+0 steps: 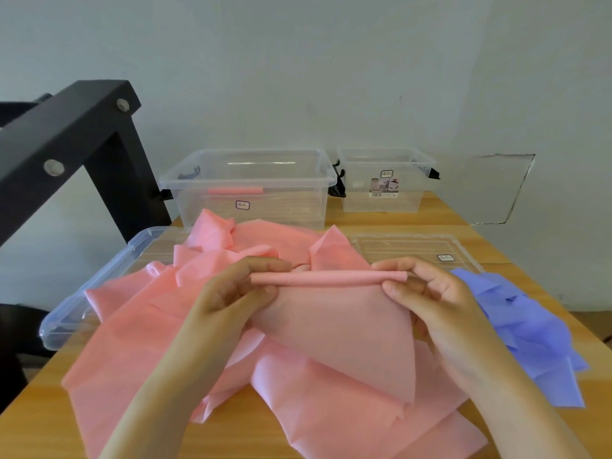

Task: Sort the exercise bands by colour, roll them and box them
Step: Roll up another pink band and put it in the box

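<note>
My left hand (238,289) and right hand (427,289) each pinch one end of the pink band (331,326). Its rolled edge runs left to right, above the pink heap (132,376) on the desk (381,221). Beyond, a clear box (251,180) holds one pink roll (235,191).

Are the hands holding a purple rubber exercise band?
No, the left hand and right hand pinch a partly rolled pink rubber exercise band.

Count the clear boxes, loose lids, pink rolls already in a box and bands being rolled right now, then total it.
Clear boxes: 2
Loose lids: 2
Pink rolls in a box: 1
Pink band being rolled: 1
Total: 6
</note>
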Motion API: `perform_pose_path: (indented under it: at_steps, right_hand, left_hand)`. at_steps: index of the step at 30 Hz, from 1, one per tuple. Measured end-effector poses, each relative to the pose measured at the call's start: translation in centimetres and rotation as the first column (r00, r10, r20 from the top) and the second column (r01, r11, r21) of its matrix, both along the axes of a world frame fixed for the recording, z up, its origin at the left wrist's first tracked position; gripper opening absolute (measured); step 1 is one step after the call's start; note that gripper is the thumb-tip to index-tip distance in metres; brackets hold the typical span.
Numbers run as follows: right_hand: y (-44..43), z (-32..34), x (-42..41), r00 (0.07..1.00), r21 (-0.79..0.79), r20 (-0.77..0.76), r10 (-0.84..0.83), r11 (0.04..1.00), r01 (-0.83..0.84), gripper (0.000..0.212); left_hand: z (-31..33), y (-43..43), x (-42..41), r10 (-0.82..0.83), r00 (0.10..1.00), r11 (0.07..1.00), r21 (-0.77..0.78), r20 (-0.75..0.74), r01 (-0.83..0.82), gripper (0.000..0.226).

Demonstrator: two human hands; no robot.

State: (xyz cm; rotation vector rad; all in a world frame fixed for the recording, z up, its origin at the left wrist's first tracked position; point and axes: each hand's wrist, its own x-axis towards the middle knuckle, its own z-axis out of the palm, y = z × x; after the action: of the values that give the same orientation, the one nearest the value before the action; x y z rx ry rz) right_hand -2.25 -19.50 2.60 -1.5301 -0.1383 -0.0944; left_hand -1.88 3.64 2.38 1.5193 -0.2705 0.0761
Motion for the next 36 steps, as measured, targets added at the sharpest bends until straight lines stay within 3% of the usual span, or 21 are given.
perform_pose_path:
  at_steps: [4,7,10,16,20,25,30,33,36]
  right_hand:
    - [0.03,0.19,-0.03,0.999,0.005,-0.012,0.029,1.000,-0.029,0.013]
    - [-0.13,-0.28,0.22,1.000,-0.070,0.018,-0.026,0.997,0.027,0.017]
    - [-0.12,-0.43,0.29,1.000,-0.108,0.019,-0.024,0.994,0.026,0.026]
    - [0.06,-0.68,0.34,0.997,-0.123,0.079,-0.005,0.992,0.014,0.014]
    - [0.05,-0.55,0.24,0.998,-0.034,0.051,0.023,0.999,-0.021,0.017]
    - [0.03,-0.37,0.19,0.999,0.025,0.036,0.033,0.999,-0.034,0.012]
    - [-0.21,-0.74,0.48,0.999,-0.022,0.038,-0.019,1.000,0.020,0.028]
    - [-0.11,-0.73,0.48,0.999,-0.043,0.044,-0.017,0.999,0.019,0.027]
    - [0.03,-0.76,0.43,0.998,-0.056,0.056,-0.023,0.998,0.026,0.012]
  left_hand:
    - [-0.13,-0.07,0.00,0.017,0.996,0.996,0.081,0.087,-0.024,0.006]
    - [-0.71,-0.32,0.37,0.109,0.978,0.960,0.238,0.179,-0.150,0.022]
    - [-0.73,-0.46,0.56,0.122,0.985,0.967,0.208,0.124,-0.146,0.028]
    - [-0.38,-0.25,0.18,0.134,0.988,0.977,0.155,0.076,-0.145,0.015]
    - [0.00,-0.15,-0.21,0.037,0.999,0.999,0.004,0.003,-0.037,0.010]
    - [-0.36,-0.51,0.05,0.115,0.987,0.986,0.108,0.111,-0.127,0.010]
    - [-0.41,-0.60,0.22,0.089,0.993,0.982,0.159,0.078,-0.100,0.023]
    - [-0.35,-0.51,-0.01,0.078,0.995,0.986,0.142,0.068,-0.087,0.022]
    - [-0.03,-0.39,-0.27,0.049,0.999,0.994,0.101,0.001,-0.048,0.020]
